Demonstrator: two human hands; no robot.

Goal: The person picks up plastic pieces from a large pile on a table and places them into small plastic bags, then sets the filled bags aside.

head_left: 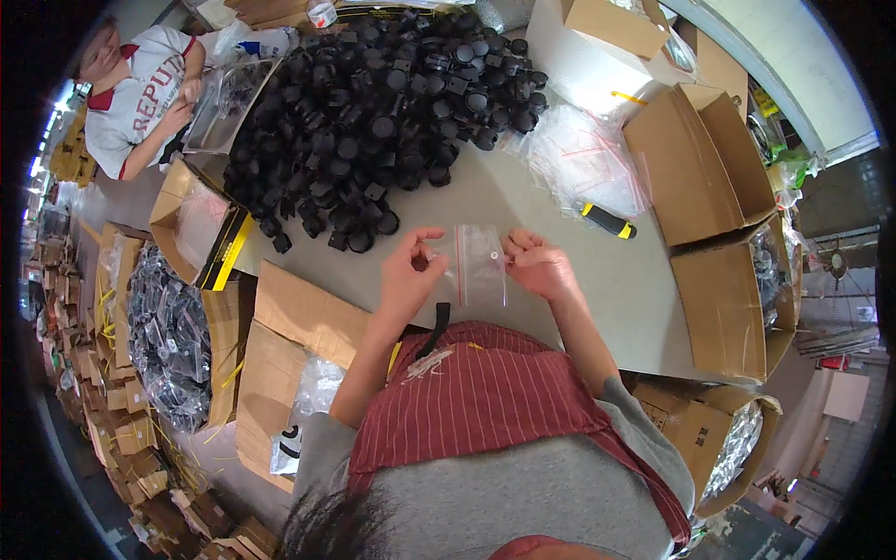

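Note:
A small clear zip bag [480, 271] with a red line along its closure hangs over the front of the grey table. My right hand [541, 266] pinches its right edge between thumb and curled fingers. At the bag's left side is my left hand [411, 273], its index finger and thumb apart in a curve and the other fingers bent. A narrow gap seems to lie between those fingertips and the bag. No black part can be made out inside the bag. Beyond my hands lies a large heap of black round-headed plastic parts [373, 126].
Clear bags [583, 163] lie in a pile at right, beside a yellow-and-black cutter [609, 221]. Open cardboard boxes [695, 168] stand along the right edge. At left are a box of bagged parts [168, 336] and a cardboard flap [299, 313]. Another person [140, 98] works at far left.

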